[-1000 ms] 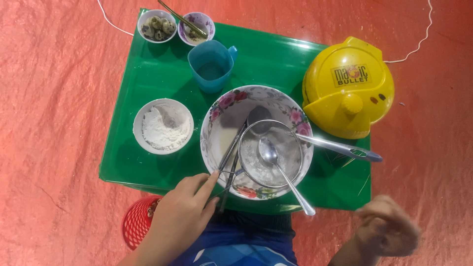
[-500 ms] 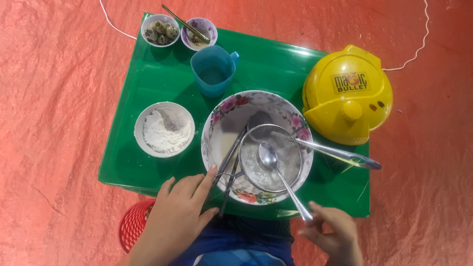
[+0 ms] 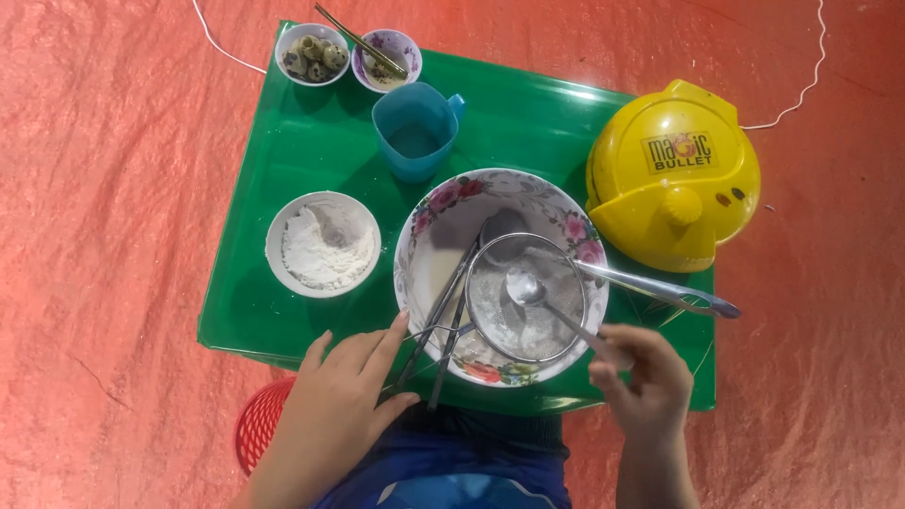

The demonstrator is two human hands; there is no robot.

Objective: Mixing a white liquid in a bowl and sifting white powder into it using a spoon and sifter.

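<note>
A large floral bowl [image 3: 443, 219] sits on a small green table [image 3: 311, 141]. A metal sieve [image 3: 504, 330] with white flour rests across the bowl, its handle [image 3: 660, 291] pointing right. A metal spoon [image 3: 525, 286] lies in the sieve. My right hand [image 3: 644, 382] is shut on the near end of the spoon handle. My left hand [image 3: 344, 396] lies flat at the bowl's near left rim, fingers apart, touching the bowl beside a metal whisk [image 3: 443, 320] that leans out of it.
A small white bowl of flour [image 3: 322, 244] stands left of the big bowl. Behind are a blue cup [image 3: 415, 132], a bowl of speckled eggs [image 3: 311, 54], a small bowl with chopsticks [image 3: 385, 57]. A yellow appliance [image 3: 671, 174] sits right. A red basket [image 3: 261, 424] is underneath.
My right hand has come up from the lower right and closed on the spoon handle. My left hand has stayed by the bowl's rim.
</note>
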